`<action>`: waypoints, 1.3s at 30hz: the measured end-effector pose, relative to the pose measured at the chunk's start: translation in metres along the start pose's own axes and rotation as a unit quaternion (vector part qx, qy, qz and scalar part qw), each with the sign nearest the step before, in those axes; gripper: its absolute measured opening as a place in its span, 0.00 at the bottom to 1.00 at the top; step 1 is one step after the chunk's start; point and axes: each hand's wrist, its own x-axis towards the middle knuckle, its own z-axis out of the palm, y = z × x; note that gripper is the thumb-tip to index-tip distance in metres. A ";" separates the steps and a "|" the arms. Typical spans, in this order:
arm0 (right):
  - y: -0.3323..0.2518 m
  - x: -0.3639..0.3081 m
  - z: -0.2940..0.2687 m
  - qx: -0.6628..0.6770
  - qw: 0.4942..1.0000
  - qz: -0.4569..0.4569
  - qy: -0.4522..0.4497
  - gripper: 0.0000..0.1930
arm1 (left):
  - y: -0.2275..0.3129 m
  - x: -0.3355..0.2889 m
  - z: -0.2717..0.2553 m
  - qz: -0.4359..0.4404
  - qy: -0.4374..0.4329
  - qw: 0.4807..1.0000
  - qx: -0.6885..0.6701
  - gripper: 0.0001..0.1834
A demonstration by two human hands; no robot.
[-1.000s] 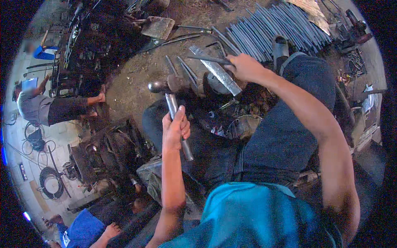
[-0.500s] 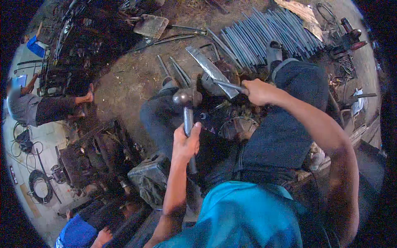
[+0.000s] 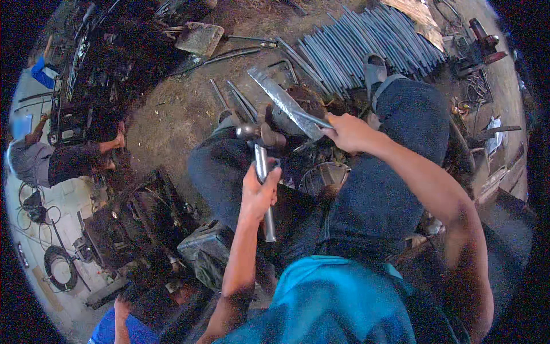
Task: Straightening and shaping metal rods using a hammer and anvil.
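Observation:
My left hand [image 3: 259, 192] is wrapped round the metal handle of a ball-peen hammer [image 3: 261, 163], its thumb along the shaft. The hammer's head is up, beside my left knee. My right hand [image 3: 350, 133] is closed round the near end of a slim metal rod [image 3: 312, 118]. The rod's far part lies over a long, flat, blade-shaped strip of shiny metal [image 3: 281, 96]. Under the strip is a dark rounded block [image 3: 285, 119], partly hidden, between my legs. Whether rod and strip are joined I cannot tell.
Many steel rods [image 3: 366, 51] lie in a row ahead on the dirt floor. A shovel [image 3: 200, 40] lies far left, loose rods [image 3: 242, 98] nearer. A dark-covered box [image 3: 206, 246] stands at my left. Two people [image 3: 74, 157] [image 3: 123, 327] sit at the left; a machine [image 3: 481, 49] stands far right.
The whole view has shifted a little. My right hand, the rod and the strip appear slightly further left; the hammer is still held up. The nearby person's hand at lower left has moved.

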 end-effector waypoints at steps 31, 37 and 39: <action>0.009 0.032 0.014 0.011 0.998 -0.033 -0.054 0.15 | 0.008 0.120 -0.005 0.148 0.015 0.935 0.321 0.09; 0.009 0.029 0.011 0.017 0.999 -0.017 -0.034 0.15 | 0.002 0.115 -0.005 -0.020 -0.002 0.994 0.108 0.08; 0.006 0.030 0.008 0.008 0.999 -0.005 -0.046 0.15 | 0.014 0.106 -0.011 0.150 0.066 0.969 0.184 0.08</action>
